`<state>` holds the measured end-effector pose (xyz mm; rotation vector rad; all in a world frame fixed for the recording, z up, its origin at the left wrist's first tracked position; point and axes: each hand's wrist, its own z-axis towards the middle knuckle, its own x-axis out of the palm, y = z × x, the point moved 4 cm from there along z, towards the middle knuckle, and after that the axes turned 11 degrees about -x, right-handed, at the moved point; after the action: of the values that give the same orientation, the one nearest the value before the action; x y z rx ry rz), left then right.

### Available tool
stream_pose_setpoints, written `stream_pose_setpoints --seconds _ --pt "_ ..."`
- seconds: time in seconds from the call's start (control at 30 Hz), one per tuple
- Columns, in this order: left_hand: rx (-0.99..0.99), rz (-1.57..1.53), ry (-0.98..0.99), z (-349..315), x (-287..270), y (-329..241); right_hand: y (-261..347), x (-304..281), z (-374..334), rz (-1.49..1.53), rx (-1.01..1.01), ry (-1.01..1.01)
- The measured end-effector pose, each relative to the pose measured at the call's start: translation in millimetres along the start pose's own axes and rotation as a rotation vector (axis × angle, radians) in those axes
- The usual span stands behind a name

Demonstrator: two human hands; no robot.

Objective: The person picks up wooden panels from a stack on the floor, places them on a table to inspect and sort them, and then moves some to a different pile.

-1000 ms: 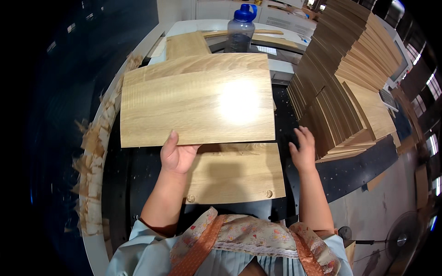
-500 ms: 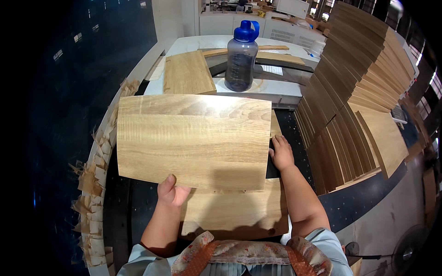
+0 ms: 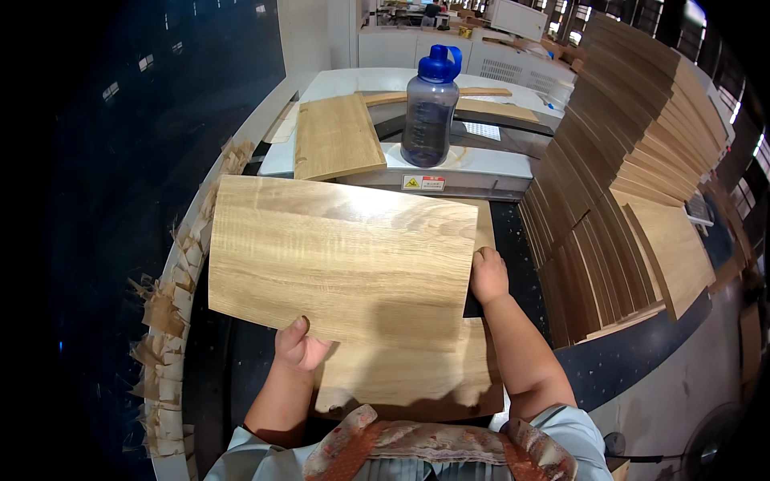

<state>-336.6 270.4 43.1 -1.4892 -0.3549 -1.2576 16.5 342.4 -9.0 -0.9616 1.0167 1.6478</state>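
A rectangular wood-grain board [image 3: 337, 248] is held up in front of me, slightly tilted. My left hand [image 3: 298, 348] grips its near edge, thumb on top and the other fingers hidden underneath. By the board's right edge is my right hand [image 3: 490, 276], its fingers curled and their tips hidden. Just beyond that hand, a strip of another wooden board [image 3: 484, 224] shows behind the held one. Closer to my body, a further wood-grain board [image 3: 409, 385] lies flat, partly covered by the held board and its shadow.
A tall stack of boards [image 3: 577, 192] rises at the right. On the white machine top [image 3: 329, 82] stand a blue-capped water bottle [image 3: 431, 116] and a loose board [image 3: 337, 136]. Torn brown tape pieces [image 3: 164, 313] line the left edge. A person [image 3: 431, 14] is far behind.
The held board has tilted, its right end dropping slightly toward me. My right hand's fingers have gone from stretched out to curled. The view has shifted a little.
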Motion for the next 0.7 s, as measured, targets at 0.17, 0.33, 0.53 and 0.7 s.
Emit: stream_pose_setpoints --seconds 0.17,0.33,0.53,0.7 --pt "0.000 -0.081 -0.034 -8.2 17.3 -10.8 26.7 -27.9 -38.2 0.039 -0.171 0.026" --pt "0.037 -0.078 -0.127 -15.0 31.8 -21.0 77.9 -93.5 -125.4 0.114 -0.170 -0.013" --pt "-0.085 -0.080 -0.130 -9.5 31.6 -16.5 106.1 -121.2 -220.5 0.241 -0.380 0.092" --pt "-0.072 0.007 -0.270 -2.8 33.7 -8.6 85.0 -171.1 -187.8 0.459 -0.186 -0.412"
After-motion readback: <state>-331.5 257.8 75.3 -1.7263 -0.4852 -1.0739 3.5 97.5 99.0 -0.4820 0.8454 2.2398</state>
